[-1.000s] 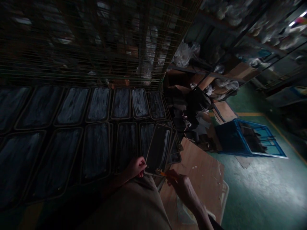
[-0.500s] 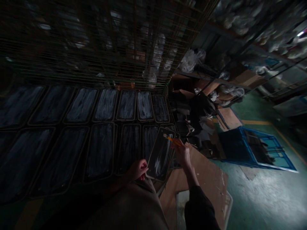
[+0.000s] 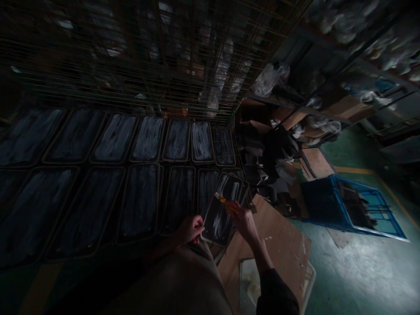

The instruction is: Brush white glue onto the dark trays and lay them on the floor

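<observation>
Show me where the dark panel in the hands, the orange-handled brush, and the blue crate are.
dark panel (image 3: 219,221), head view, lower painted face.
orange-handled brush (image 3: 228,204), head view, orange handle.
blue crate (image 3: 316,202), head view, near side wall.

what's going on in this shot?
A person is brushing a dark rectangular panel. The left hand grips the panel's lower corner, tilting it up, while the right hand holds an orange-handled brush against its face, which shows whitish streaks. Beyond the hands, two rows of similar panels with the same streaks lie side by side below a wire rack. A sheet of cardboard lies on the green floor to the right, with a blue crate farther out.
</observation>
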A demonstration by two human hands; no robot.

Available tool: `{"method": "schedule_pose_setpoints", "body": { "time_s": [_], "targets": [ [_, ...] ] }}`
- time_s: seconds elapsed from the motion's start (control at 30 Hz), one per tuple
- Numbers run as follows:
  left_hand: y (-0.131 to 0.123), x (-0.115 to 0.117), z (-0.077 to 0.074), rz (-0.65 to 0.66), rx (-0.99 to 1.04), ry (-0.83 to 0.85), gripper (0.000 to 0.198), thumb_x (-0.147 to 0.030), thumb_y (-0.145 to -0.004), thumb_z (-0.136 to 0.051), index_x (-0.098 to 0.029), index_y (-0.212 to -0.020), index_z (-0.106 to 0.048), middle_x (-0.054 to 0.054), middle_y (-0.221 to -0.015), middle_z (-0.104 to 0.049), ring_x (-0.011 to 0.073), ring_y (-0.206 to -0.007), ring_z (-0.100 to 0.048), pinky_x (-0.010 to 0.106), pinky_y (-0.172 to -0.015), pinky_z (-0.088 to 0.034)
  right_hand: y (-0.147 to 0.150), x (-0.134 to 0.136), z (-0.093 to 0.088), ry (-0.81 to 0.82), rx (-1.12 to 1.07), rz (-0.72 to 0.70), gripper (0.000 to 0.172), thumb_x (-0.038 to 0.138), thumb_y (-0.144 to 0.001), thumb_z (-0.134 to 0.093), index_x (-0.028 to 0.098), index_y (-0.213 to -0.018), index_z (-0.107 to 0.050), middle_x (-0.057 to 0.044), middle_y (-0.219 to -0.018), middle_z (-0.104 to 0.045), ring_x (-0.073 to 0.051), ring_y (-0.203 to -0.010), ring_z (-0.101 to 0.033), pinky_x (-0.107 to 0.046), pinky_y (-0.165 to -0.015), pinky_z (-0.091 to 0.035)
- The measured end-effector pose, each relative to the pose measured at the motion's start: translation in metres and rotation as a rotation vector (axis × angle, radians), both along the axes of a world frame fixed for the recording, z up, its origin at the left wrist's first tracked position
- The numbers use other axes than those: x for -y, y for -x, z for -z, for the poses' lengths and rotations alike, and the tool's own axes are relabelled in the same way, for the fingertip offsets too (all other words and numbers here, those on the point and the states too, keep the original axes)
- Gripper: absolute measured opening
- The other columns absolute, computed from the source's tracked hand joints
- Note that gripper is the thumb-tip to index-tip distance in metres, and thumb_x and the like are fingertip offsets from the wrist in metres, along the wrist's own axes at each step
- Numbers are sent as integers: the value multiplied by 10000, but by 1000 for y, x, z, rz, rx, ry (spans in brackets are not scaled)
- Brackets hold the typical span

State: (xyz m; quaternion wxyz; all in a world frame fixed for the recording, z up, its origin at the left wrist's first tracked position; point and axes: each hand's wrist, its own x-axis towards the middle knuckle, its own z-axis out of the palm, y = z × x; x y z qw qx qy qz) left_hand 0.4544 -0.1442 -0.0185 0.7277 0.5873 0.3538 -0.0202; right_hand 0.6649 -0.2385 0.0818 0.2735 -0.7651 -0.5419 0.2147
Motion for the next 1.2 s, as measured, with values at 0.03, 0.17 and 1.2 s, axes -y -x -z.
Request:
{"method": "schedule_pose_setpoints", "body": {
  "time_s": [0.03, 0.17, 1.2],
  "targets": [
    [0, 0, 0, 0, 2, -3, 183, -305, -774, -612, -214, -764, -454, -73, -485, -570, 114, -362, -565, 174, -352, -373, 8, 11, -2, 30, -40, -2, 288, 303, -983, -441, 216, -1173, -640, -28, -803, -731, -143, -712, -701, -205, -631, -482],
    [0, -2, 0, 15, -9, 3, 157, -305, -781, -587, -214, -779, -459, -74, -481, -564, 117, -365, -565, 182, -361, -380, 36, 49, -5, 135, -230, 12, 252, 316, -966, -484, 233, -1121, -665, -8, -776, -722, -143, -689, -696, -211, -629, -494],
    [-3, 0, -17, -9, -82, -8, 98, -248, -783, -551, -209, -775, -461, -79, -504, -548, 102, -351, -537, 183, -354, -362, -40, 2, 10, -58, 47, 70, 293, 321, -970, -427, 204, -1106, -660, -59, -881, -730, -181, -723, -683, -267, -648, -509]
  ]
}}
